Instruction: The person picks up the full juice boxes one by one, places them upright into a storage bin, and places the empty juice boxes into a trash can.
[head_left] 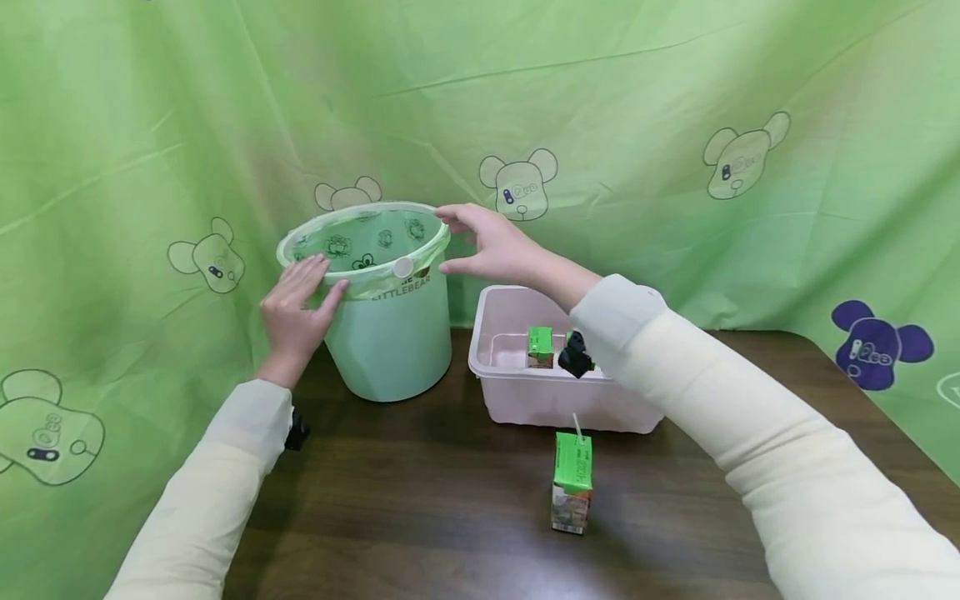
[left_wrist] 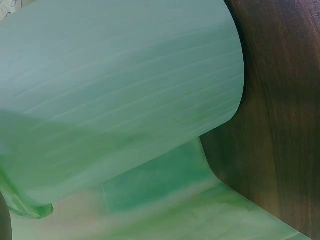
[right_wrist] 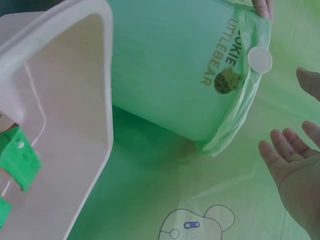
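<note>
A mint-green bin [head_left: 393,342] stands upright on the table, with a thin green bag [head_left: 356,287] lining it and folded over its rim. My left hand [head_left: 295,304] rests on the near-left rim, fingers fairly straight at the top and thumb spread along the outside. On the rim's far right is my right hand [head_left: 491,246]; the right wrist view shows its fingers extended and apart from the bin, holding nothing. The bin's wall [left_wrist: 120,90] fills much of the left wrist view, where the left hand is almost entirely out of frame.
A pink plastic tub [head_left: 570,400] sits right of the bin, holding small green drink cartons [head_left: 540,346]. Another drink carton [head_left: 573,483] with a straw stands in front of it on the brown table [head_left: 420,500]. Green printed cloth [head_left: 615,92] hangs behind.
</note>
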